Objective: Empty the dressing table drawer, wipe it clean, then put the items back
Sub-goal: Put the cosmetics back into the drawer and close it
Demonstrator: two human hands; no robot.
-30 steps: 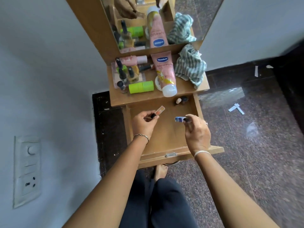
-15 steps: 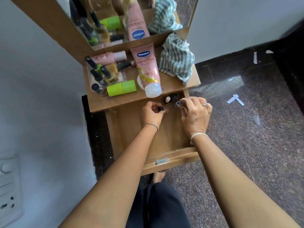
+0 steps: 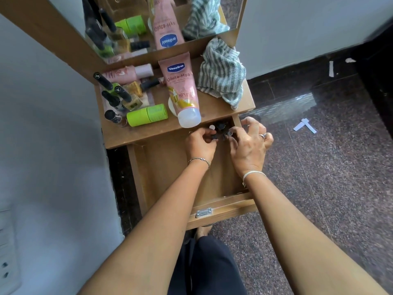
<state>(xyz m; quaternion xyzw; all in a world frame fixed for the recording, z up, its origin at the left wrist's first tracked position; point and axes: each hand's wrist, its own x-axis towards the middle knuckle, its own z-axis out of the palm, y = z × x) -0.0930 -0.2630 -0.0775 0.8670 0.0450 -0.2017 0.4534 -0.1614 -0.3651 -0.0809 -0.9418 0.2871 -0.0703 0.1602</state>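
Hands meet deep in the open wooden drawer (image 3: 170, 167): left hand (image 3: 201, 145) pinches a small black-capped vial (image 3: 214, 136), right hand (image 3: 248, 145) a small dark tube (image 3: 227, 133).

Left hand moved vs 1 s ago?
Yes. The left hand went from mid-drawer to the back of the drawer, right under the tabletop edge.
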